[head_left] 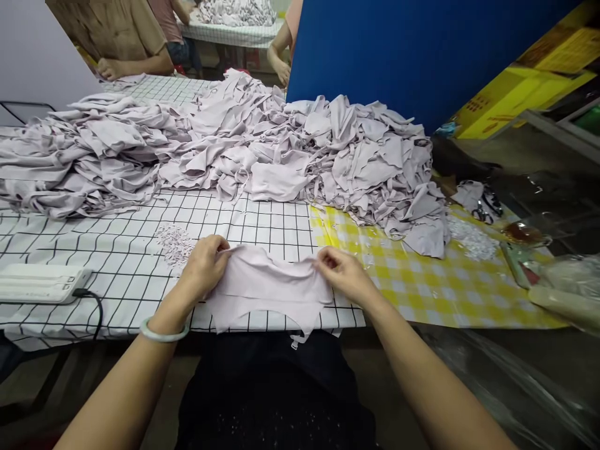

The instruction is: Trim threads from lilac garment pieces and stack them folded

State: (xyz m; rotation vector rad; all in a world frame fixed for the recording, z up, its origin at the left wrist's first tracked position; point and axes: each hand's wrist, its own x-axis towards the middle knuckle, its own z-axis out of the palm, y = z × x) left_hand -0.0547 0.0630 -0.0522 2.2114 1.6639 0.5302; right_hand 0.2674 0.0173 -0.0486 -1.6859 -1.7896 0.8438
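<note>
A pale pink bra (269, 281) is spread between my hands at the table's front edge. My left hand (206, 262), with a pale green bangle (164, 332) on its wrist, pinches the upper left corner. At the upper right corner, the fingers of my right hand (343, 272) are closed on the fabric. One strap end with a small clasp (295, 342) hangs over the edge. Beside my left hand lies a small heap of pale scraps (174, 244). Behind, a big pile of similar pale garments (234, 140) stretches across the table.
A white power bank (40, 282) with a black cable lies at left on the checked tablecloth (126, 250). The yellow checked cloth (422, 290) at right bears white scraps (471, 239) and scissors (482, 214). A blue panel (403, 50) stands behind. Other people (117, 37) sit beyond.
</note>
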